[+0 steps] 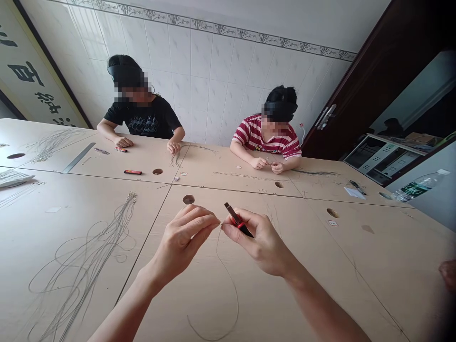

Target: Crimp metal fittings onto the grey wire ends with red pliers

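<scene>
A pale wooden surface (374,285) made of several joined panels fills the view, with round holes (188,199) cut into it near the seams. On its left part lies a loose bundle of thin grey wires (89,256), fanned out and looping. A single wire (231,294) curves across the near middle. Farther off, a long metal ruler (79,157) lies at a slant, with a small red and black tool (132,172) close by and another wire bundle (53,142) beyond it. Towards the right edge rest a white slip of paper (352,192) and a clear plastic bottle (418,186) on its side. Small tags (332,223) dot the surface.
</scene>
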`<state>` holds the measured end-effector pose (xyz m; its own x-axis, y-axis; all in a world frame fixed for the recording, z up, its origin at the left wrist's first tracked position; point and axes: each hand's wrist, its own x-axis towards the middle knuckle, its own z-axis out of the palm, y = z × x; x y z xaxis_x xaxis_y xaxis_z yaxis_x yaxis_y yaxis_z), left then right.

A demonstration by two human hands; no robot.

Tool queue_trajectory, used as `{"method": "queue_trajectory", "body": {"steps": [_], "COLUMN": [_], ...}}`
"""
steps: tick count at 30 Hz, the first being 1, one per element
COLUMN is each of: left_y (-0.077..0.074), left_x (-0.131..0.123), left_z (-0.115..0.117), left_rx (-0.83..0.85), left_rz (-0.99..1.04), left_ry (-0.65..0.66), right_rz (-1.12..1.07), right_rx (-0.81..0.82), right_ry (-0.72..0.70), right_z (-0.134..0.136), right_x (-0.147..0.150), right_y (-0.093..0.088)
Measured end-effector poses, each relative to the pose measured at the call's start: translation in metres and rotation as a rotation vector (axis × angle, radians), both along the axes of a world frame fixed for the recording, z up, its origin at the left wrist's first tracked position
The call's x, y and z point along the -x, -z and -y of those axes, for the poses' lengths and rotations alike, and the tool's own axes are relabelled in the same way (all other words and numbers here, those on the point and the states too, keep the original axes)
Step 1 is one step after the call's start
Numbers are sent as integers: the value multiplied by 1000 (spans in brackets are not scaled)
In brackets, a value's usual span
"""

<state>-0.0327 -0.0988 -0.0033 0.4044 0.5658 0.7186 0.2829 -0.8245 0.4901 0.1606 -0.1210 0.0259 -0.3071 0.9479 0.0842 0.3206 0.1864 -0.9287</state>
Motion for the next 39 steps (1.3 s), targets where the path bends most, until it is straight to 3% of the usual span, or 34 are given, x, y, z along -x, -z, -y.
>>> {"method": "queue_trajectory", "body": {"steps": [7,18,26,35,39], "left_y": [2,2,7,9,10], "left_x": [-1,-7,-6,-6,-5], "left_z": [-1,1,4,4,3], "left_rx": [8,38,155,120,79], "left_rz": [5,190,232,236,221], "left_ry": [21,20,13,53,9], "right_rz": [9,-19,-33,-46,-40], "right_rx": [1,29,-1,88,96], "right_ry": [-37,28,-5,-75,-28], "right_z": [-3,2,-1,-8,-8], "right_x": [-2,3,6,4,0], "right_y": [-2,3,1,5,3]}}
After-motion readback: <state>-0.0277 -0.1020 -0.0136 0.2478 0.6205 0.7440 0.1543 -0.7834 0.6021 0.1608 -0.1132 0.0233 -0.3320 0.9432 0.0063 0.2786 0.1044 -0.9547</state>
